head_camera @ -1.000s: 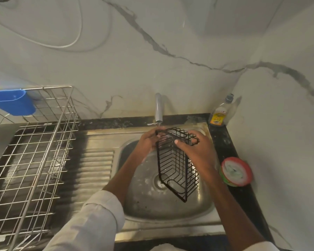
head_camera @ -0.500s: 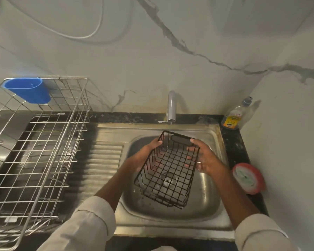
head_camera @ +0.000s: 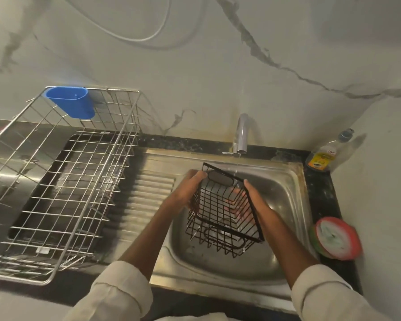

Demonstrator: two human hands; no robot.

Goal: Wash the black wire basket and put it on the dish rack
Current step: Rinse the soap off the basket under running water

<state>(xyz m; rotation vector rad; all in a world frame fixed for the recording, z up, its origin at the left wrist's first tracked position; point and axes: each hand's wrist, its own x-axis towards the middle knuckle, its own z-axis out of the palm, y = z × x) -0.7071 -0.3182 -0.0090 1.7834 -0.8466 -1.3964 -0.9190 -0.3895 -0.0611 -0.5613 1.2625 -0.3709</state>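
Both hands on the black wire basket [head_camera: 225,214] over the sink [head_camera: 285,181] bowl: left hand [head_camera: 185,193] curled round its left rim, right hand [head_camera: 252,200] wrapped on the right side with fingers [head_camera: 237,206] showing through the mesh, basket tilted, open side up. Thin stream from the tap [head_camera: 240,135] lands at its far edge, so I'd call this the rinse step, wash not finished. Next move likely needs turning it under the water, then lifting left across the ribbed drainboard [head_camera: 153,193] into the dish rack [head_camera: 63,181], which holds only a blue cup [head_camera: 71,101].
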